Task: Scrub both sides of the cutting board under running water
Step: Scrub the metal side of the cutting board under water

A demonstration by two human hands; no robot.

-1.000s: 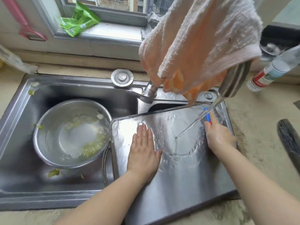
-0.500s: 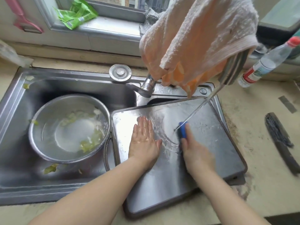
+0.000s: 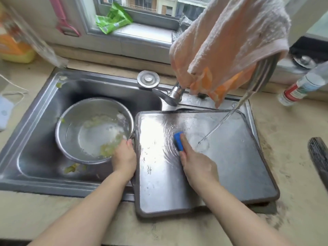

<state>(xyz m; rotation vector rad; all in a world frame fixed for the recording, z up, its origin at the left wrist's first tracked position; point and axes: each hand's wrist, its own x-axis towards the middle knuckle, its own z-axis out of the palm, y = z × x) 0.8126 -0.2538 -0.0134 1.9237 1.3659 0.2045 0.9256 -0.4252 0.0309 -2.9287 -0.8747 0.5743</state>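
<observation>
A speckled beige stone counter [image 3: 292, 153] carries a steel double sink [image 3: 35, 110] set into it. A metal cutting board [image 3: 239, 174] lies flat over the sink's right basin, its near edge overhanging onto the counter, gripped at its left rim; just left of that grip a steel bowl [image 3: 74, 125] sits in the left basin. Well right of the grip, a red-labelled bottle [image 3: 300, 89] lies on the counter, with a dark brush [image 3: 319, 157] at the far right edge.
</observation>
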